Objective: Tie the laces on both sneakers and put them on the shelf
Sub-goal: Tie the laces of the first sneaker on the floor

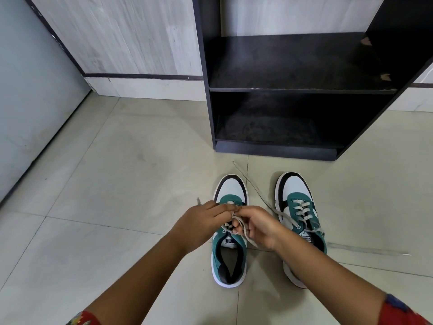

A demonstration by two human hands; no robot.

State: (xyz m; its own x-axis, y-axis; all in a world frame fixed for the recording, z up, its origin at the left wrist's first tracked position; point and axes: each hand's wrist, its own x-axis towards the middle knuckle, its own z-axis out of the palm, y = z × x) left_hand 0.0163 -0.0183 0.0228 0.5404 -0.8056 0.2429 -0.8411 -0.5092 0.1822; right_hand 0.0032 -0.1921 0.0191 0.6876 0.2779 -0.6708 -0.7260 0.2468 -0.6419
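Note:
Two green, white and black sneakers stand side by side on the floor, toes toward the shelf. Above the left sneaker [229,254] my left hand [201,221] and my right hand [257,227] meet, each pinching part of its grey laces [236,222] over the tongue. One lace end sticks out left of my left hand. The right sneaker [297,207] lies partly under my right forearm; its laces [302,208] are untied, with loose ends trailing across the tiles to the left and right. The dark shelf unit [302,90] stands just beyond the toes, both levels bare.
Pale floor tiles spread all around the shoes, widest to the left. A grey-white panelled wall with a dark trim strip runs behind the shelf, and a pale grey door or panel closes off the far left. The shelf's lower compartment sits near floor level.

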